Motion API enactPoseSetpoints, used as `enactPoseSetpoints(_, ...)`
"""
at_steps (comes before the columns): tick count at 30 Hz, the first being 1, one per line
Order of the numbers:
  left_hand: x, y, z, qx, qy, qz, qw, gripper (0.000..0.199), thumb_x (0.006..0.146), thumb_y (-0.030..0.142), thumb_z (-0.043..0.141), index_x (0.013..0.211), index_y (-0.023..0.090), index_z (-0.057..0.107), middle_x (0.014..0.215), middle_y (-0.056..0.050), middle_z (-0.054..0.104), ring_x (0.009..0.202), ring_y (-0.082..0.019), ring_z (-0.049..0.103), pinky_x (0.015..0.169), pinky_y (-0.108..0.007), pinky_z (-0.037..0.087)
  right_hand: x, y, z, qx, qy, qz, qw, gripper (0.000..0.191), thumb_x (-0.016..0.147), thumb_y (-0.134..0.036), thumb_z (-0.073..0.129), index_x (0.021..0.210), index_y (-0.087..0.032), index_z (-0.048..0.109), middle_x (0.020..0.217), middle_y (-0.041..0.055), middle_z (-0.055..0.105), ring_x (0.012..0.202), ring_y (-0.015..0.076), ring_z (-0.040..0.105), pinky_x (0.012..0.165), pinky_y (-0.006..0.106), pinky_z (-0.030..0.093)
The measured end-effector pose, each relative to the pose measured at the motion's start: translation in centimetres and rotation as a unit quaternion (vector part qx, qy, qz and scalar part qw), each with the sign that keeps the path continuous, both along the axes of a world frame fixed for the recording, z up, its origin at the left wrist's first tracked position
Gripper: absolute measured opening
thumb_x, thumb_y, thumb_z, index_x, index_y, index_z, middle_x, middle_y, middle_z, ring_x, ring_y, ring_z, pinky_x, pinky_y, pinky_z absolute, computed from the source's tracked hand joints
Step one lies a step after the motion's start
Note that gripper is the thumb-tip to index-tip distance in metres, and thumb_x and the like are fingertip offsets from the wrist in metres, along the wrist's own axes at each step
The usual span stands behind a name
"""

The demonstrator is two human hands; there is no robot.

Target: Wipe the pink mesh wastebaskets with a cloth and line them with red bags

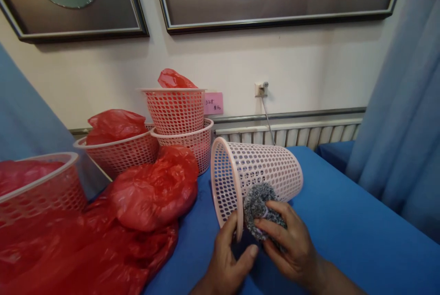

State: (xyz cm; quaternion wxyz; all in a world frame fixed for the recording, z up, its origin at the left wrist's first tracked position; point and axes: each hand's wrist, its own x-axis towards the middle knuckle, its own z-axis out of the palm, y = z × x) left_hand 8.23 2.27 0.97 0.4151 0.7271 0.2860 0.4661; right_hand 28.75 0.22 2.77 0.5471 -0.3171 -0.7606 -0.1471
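Observation:
A pink perforated basket (264, 162) lies on its side on the blue surface (347, 221), its open rim facing left. My left hand (228, 253) is at the lower rim, fingers curled around it and the thumb apart on the near side. In my right hand (292, 244) is a grey fuzzy scrubber (257, 203), gripped by the fingers and pressed against the basket's outer side near the rim. Part of the scrubber is hidden behind my fingers.
Red plastic bags (154, 189) spread over the left side. Behind them stand several pink baskets (177, 111) with red bags inside. A radiator (309, 134) and a socket (261, 90) with a cord are at the wall; blue curtains (402, 102) hang at both sides.

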Motion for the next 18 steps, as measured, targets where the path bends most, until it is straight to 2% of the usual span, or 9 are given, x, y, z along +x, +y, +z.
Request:
enactPoseSetpoints(3,-0.2,0.1,1.3,-0.067,-0.052,-0.001,0.996,0.057,0.097,0.058,0.063,0.136,0.018,0.063,0.129,-0.012,0.072,0.116,-0.030,0.068,0.101,-0.041,0.056,-0.5,-0.1,0.0,-0.008,-0.022,0.032,0.999,0.043,0.084,-0.005,0.055,0.122,-0.019,0.069,0.132,0.0148,0.057,0.112,0.0241,0.066,0.089,0.038,0.063)
enactPoseSetpoints(6,-0.6,0.4,2.3,-0.061,-0.028,0.029,0.997,0.049,0.101,0.058,0.057,0.124,0.017,0.068,0.114,-0.009,0.075,0.102,-0.025,0.070,0.091,-0.035,0.057,-0.7,-0.1,-0.6,-0.015,-0.035,0.039,0.999,0.043,0.085,-0.005,0.055,0.122,-0.020,0.070,0.132,0.0143,0.059,0.112,0.0237,0.066,0.089,0.038,0.063)
enactPoseSetpoints(8,-0.8,0.5,2.5,-0.034,0.019,0.039,0.998,0.044,0.102,0.055,0.055,0.120,0.017,0.068,0.109,-0.008,0.074,0.097,-0.023,0.069,0.091,-0.035,0.056,0.0,0.5,-1.2,-0.015,-0.003,-0.016,1.000,0.039,0.088,-0.008,0.056,0.121,-0.023,0.071,0.133,0.0135,0.061,0.116,0.0252,0.066,0.091,0.040,0.062)
enactPoseSetpoints(10,-0.8,0.4,2.2,0.006,0.090,0.034,0.995,0.038,0.102,0.050,0.055,0.117,0.018,0.068,0.105,-0.008,0.073,0.094,-0.023,0.067,0.090,-0.036,0.056,1.7,1.6,-1.8,-0.033,0.075,-0.106,0.991,0.031,0.092,-0.015,0.059,0.119,-0.024,0.072,0.132,0.0128,0.063,0.120,0.0276,0.065,0.096,0.045,0.060)
enactPoseSetpoints(13,-0.4,-0.3,1.3,0.079,0.212,0.012,0.974,0.028,0.096,0.042,0.062,0.111,0.018,0.066,0.102,-0.009,0.072,0.093,-0.025,0.067,0.089,-0.039,0.056,4.7,3.9,-2.2,-0.089,0.234,-0.219,0.943,0.025,0.094,-0.033,0.064,0.114,-0.022,0.074,0.123,0.0134,0.068,0.117,0.0318,0.067,0.103,0.054,0.055)
enactPoseSetpoints(15,0.0,-0.7,0.6,0.111,0.269,-0.003,0.957,0.027,0.091,0.037,0.068,0.111,0.019,0.064,0.105,-0.010,0.072,0.093,-0.026,0.067,0.091,-0.041,0.056,6.0,4.9,-2.2,-0.120,0.313,-0.249,0.909,0.030,0.093,-0.042,0.065,0.111,-0.020,0.074,0.115,0.0132,0.071,0.110,0.0327,0.069,0.102,0.057,0.054)
enactPoseSetpoints(16,0.2,-0.9,0.3,0.115,0.285,-0.006,0.952,0.029,0.089,0.035,0.070,0.113,0.019,0.063,0.107,-0.010,0.072,0.094,-0.026,0.067,0.093,-0.042,0.056,6.1,4.9,-2.1,-0.124,0.328,-0.251,0.902,0.032,0.093,-0.044,0.066,0.111,-0.019,0.074,0.114,0.0131,0.072,0.109,0.0329,0.070,0.102,0.058,0.054)
enactPoseSetpoints(18,0.5,-1.1,-0.1,0.107,0.296,-0.002,0.949,0.036,0.088,0.033,0.072,0.120,0.020,0.061,0.110,-0.010,0.072,0.097,-0.026,0.067,0.096,-0.043,0.055,5.2,4.0,-1.9,-0.108,0.293,-0.234,0.921,0.028,0.094,-0.040,0.065,0.112,-0.020,0.074,0.119,0.0132,0.070,0.114,0.0327,0.068,0.103,0.056,0.054)
